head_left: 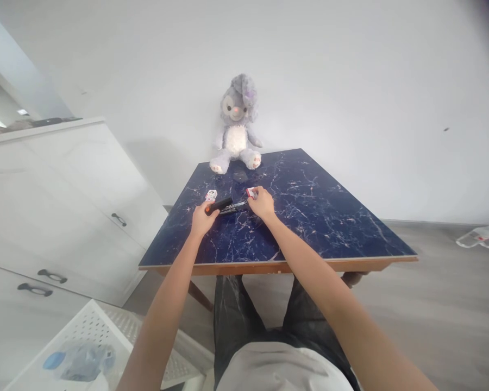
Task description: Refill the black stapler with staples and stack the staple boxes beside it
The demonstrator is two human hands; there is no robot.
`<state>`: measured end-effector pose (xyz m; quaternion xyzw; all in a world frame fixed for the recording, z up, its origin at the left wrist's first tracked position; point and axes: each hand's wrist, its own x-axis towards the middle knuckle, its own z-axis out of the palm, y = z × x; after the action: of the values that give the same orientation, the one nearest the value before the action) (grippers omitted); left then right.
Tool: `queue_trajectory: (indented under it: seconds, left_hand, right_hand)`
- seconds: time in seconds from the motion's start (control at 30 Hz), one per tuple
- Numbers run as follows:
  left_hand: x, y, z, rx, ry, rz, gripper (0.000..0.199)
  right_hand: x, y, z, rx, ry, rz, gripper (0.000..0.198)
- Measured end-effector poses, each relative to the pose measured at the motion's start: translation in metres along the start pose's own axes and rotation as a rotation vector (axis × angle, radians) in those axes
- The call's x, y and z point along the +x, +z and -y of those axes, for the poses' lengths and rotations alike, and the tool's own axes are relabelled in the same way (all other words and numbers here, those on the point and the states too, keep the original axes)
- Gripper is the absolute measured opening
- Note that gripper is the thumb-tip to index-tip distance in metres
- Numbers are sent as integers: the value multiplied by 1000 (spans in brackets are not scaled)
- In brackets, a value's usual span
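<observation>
A black stapler [220, 206] with an orange end lies over the near-middle of the table, its metal part [237, 206] reaching out to the right. My left hand [204, 219] is closed round its black left end. At the tip of the metal part, my right hand [262, 203] is closed, with thumb and fingers drawn together. A small red and white box [250, 192] shows at those fingertips, partly covered. Whether the fingers pinch the box, the metal tip or something smaller cannot be made out. Just beyond my left hand lies a small white piece with red marks [211, 194].
A grey plush toy [236, 138] sits at the back of the dark blue marbled table [318, 217], against the wall. White cabinets [65, 201] stand on the left. A white perforated container [93, 331] is at lower left; a clear plastic item [478, 235] lies on the floor at right.
</observation>
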<state>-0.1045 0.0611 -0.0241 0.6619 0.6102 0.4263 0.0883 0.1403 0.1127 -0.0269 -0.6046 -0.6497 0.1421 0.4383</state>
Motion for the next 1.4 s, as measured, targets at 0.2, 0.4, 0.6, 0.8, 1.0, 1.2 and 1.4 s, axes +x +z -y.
queue_trajectory:
  seconds: [0.2, 0.4, 0.6, 0.8, 1.0, 1.2, 1.4]
  left_hand:
    - [-7, 4, -8, -225, 33, 120, 38]
    - [6, 1, 8, 20, -30, -181, 28]
    - [18, 7, 26, -32, -157, -20, 25]
    - [14, 4, 19, -100, -167, 75, 25]
    - [-4, 21, -18, -39, -81, 125, 19]
    - [-22, 39, -49, -102, -6, 162, 15]
    - [-20, 39, -43, -343, -108, 119, 26]
  right_hand:
    - [2, -2, -4, -34, 83, 28, 33]
    - [2, -2, -4, 8, 109, -16, 39]
    - [-1, 1, -7, -39, 87, 55, 39]
    - [-3, 5, -5, -48, -9, 130, 34]
    - [-2, -1, 1, 22, 30, 22, 43]
    - [-5, -28, 22, 239, -126, -212, 48]
    - [-22, -26, 40, 163, -492, 76, 41]
